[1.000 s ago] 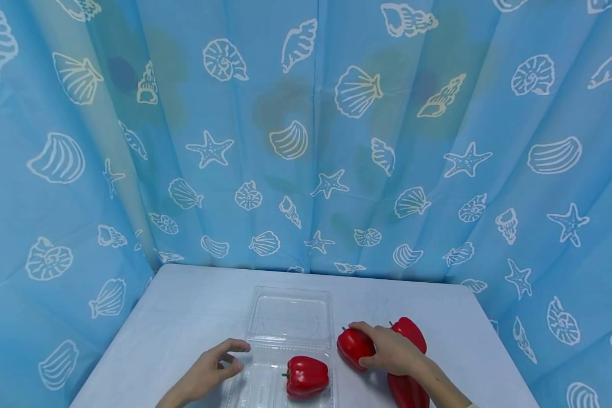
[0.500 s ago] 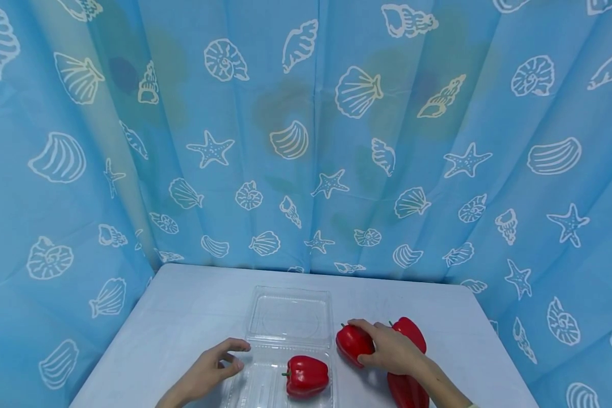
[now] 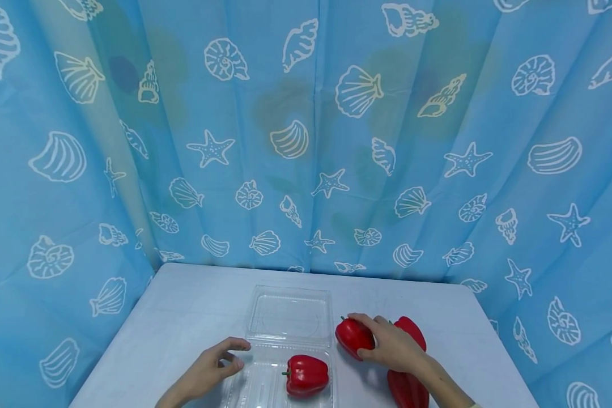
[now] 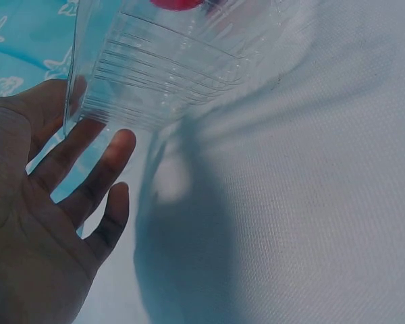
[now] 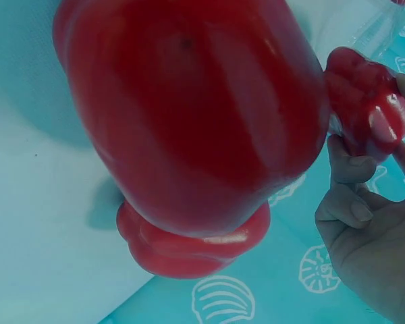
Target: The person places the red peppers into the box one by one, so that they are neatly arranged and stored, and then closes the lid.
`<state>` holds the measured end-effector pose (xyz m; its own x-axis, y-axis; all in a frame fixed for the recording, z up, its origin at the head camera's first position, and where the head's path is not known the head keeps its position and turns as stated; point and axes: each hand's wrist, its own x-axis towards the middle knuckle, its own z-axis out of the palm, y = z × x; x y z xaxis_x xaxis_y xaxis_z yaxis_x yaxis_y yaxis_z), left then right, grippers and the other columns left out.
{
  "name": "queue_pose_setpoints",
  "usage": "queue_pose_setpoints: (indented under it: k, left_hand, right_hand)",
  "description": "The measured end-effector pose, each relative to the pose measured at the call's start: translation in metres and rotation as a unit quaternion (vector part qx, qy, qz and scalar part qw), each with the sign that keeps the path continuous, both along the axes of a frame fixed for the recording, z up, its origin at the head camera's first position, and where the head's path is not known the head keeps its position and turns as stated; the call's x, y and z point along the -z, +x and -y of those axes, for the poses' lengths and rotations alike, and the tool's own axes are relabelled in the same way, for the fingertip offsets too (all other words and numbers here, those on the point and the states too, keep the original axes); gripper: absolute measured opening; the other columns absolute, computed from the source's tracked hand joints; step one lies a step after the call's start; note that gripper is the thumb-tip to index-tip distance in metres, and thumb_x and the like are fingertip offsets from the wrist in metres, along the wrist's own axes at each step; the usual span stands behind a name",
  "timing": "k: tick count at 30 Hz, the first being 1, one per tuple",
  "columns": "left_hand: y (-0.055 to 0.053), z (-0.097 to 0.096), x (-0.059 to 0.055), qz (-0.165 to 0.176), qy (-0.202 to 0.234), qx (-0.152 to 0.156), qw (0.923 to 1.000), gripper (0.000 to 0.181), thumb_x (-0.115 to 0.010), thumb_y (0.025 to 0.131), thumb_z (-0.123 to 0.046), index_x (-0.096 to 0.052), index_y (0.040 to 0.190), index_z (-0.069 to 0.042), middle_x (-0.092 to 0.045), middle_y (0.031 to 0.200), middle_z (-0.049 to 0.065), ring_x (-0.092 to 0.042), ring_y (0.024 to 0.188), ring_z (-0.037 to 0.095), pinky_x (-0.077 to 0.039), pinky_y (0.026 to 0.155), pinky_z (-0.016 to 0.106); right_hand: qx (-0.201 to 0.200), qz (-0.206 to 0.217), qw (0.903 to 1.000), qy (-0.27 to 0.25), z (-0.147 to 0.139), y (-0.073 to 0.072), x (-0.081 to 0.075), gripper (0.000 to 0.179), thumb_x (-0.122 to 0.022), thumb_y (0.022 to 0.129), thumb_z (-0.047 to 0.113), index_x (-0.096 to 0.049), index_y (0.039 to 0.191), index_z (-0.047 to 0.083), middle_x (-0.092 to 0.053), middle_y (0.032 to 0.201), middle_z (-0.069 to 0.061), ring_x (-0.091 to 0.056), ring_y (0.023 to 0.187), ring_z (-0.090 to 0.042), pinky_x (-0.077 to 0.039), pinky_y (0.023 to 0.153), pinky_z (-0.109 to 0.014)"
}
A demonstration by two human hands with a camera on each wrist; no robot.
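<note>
One pepper (image 3: 353, 338), slightly higher than before, pinched in right hand (image 3: 391, 345); left hand (image 3: 210, 367) loosely spread.

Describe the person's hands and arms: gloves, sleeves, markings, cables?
The left hand and right hand are bare: no gloves, rings or cables show. The right forearm is bare down to a sliver of pale yellowish cloth, likely a sleeve cuff. No left sleeve is in frame.
</note>
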<state>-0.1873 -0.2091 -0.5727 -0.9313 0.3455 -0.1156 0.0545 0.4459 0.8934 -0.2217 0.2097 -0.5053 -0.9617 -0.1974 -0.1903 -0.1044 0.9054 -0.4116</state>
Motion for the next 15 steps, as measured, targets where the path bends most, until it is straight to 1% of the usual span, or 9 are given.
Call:
queue_pose_setpoints:
  k: [7, 15]
  left_hand:
    - [0.0006, -0.0006, 0.0003, 0.001, -0.007, -0.009, 0.9999, 0.041, -0.066, 0.098, -0.034, -0.060, 0.131, -0.010, -0.062, 0.131, 0.012, -0.063, 0.102, 0.021, -0.053, 0.083, 0.039]
    - [-0.0001, -0.0013, 0.0002, 0.005, -0.008, -0.007, 0.9999, 0.040, -0.064, 0.099, -0.036, -0.060, 0.130, -0.011, -0.062, 0.131, 0.012, -0.062, 0.102, 0.020, -0.054, 0.086, 0.043]
  right_hand:
    - [0.008, -0.009, 0.9999, -0.012, 0.0000, 0.0016, -0.0066, 0.104, -0.099, 0.053, 0.034, -0.048, 0.143, 0.040, -0.060, 0.118, -0.001, -0.057, 0.101, -0.021, -0.059, 0.061, -0.036]
    - [-0.001, -0.021, 0.9993, -0.030, 0.0008, 0.0043, -0.0102, 0.104, -0.098, 0.055, 0.035, -0.046, 0.145, 0.041, -0.060, 0.119, 0.000, -0.059, 0.101, -0.020, -0.060, 0.062, -0.035]
